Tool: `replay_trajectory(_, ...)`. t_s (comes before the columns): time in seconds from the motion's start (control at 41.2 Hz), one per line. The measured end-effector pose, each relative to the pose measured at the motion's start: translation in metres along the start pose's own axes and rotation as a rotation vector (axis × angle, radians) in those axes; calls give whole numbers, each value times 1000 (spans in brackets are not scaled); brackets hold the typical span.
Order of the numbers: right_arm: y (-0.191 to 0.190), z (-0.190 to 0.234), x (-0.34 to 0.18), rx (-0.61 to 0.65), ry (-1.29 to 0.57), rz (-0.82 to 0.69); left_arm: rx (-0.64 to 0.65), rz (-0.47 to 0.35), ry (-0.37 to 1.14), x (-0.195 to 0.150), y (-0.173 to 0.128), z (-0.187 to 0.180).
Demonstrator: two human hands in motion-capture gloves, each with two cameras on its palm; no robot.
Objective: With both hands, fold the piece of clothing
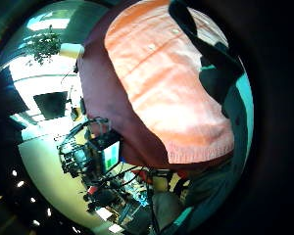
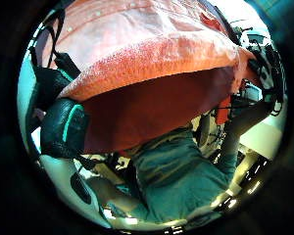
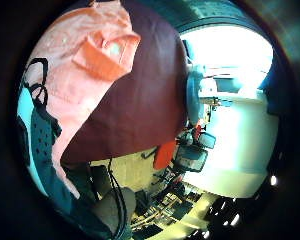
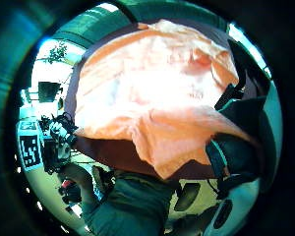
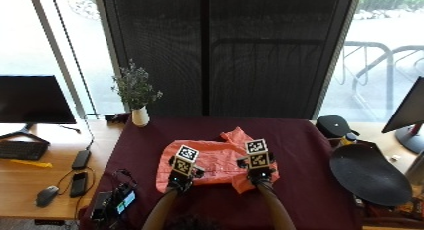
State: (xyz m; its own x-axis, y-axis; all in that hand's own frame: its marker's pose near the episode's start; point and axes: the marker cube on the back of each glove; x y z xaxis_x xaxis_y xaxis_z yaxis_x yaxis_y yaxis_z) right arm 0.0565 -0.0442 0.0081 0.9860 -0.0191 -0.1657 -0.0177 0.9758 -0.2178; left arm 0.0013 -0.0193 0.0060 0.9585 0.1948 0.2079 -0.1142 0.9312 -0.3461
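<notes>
Left hand (image 5: 180, 177) is at the near-left edge of the orange shirt (image 5: 209, 165), which lies spread on the dark red tablecloth (image 5: 298, 155). From the outside view the marker block covers the fingers. In the left thumb side palm view a gloved finger (image 2: 63, 128) sits curled at the shirt's edge with the fabric (image 2: 152, 54) draped over it and the tablecloth (image 2: 157, 112) just beneath, so this hand is pinching the shirt hem, lifted slightly off the cloth. Left little finger side view: shirt (image 1: 171, 83) with its ribbed hem close to the palm, buttons visible on it.

Right hand (image 5: 260, 175) is at the shirt's near-right edge, just beside the left hand, with shirt fabric between the two. Right thumb side palm view: gloved fingers (image 4: 236, 147) are wrapped by a raised fold of the shirt (image 4: 157, 98), so this hand is grasping the fabric too. Right little finger side view: shirt (image 3: 85, 65) with a pocket flap, lying on the tablecloth (image 3: 140, 100).

Beyond the grips, the rest of the shirt lies away from the person, one corner pointing toward the table's far side.

Left of the left grip, near table edge: a small device with a lit screen (image 5: 114, 202). Far left corner: white vase with a plant (image 5: 139, 98). Right of the right grip, off the cloth: black round object (image 5: 368, 172).
</notes>
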Motion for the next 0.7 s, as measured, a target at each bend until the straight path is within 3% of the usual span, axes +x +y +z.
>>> replay_trajectory(0.243, -101, -70, -6, 40, 57, 98, 111, -175, -51, -38, -85, -77)
replay_trajectory(0.34, -137, -84, -13, 118, 99, 158, 237, -234, -42, -41, -101, -114)
replay_trajectory(0.388, -151, -91, -18, 182, 116, 172, 336, -284, -76, -46, -124, -120)
replay_trajectory(0.485, -180, -94, -29, 324, 145, 194, 453, -395, -150, -61, -167, -104)
replay_trajectory(0.558, -203, -83, -32, 412, 203, 225, 411, -437, -123, -65, -178, -79)
replay_trajectory(0.631, -217, -66, -38, 413, 232, 232, 378, -483, -136, -75, -188, -57)
replay_trajectory(0.704, -229, -53, -38, 420, 260, 265, 269, -489, -111, -72, -189, -34)
